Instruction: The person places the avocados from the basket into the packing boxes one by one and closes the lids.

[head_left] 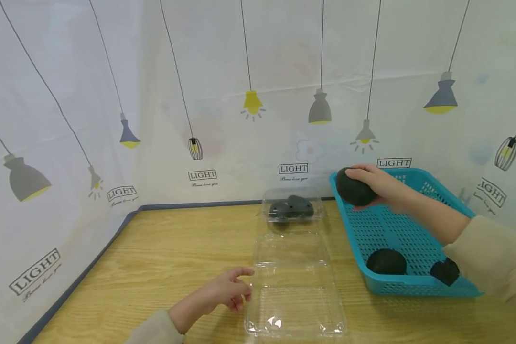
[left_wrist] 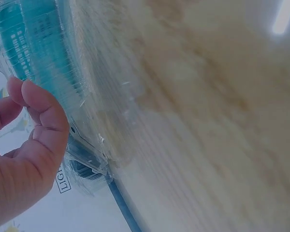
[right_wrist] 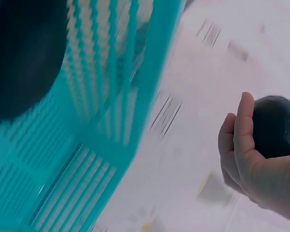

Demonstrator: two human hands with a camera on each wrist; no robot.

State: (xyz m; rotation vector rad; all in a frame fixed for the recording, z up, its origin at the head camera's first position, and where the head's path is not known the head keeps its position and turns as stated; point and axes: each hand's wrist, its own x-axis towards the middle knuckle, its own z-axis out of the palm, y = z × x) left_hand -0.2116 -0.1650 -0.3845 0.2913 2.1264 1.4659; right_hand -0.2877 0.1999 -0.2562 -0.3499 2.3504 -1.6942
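My right hand (head_left: 376,184) grips a dark avocado (head_left: 355,187) above the left rim of a turquoise basket (head_left: 361,248). In the right wrist view the fingers curl round the avocado (right_wrist: 278,126). Another dark avocado (head_left: 387,262) lies in the basket's near left corner. On the table, an open clear plastic clamshell box (head_left: 301,306) lies flat with its lid folded back. My left hand (head_left: 225,289) hovers at the box's left edge, fingers loosely bent and holding nothing. In the left wrist view its thumb and fingertips (left_wrist: 36,94) come close together.
Behind the open box stands a closed clear box (head_left: 268,203) with dark avocados inside. A dark angular piece (head_left: 445,271) shows at the basket's near right, beside my sleeve. The wooden table (head_left: 176,243) meets a lamp-printed sheet (head_left: 155,95) at the back and left.
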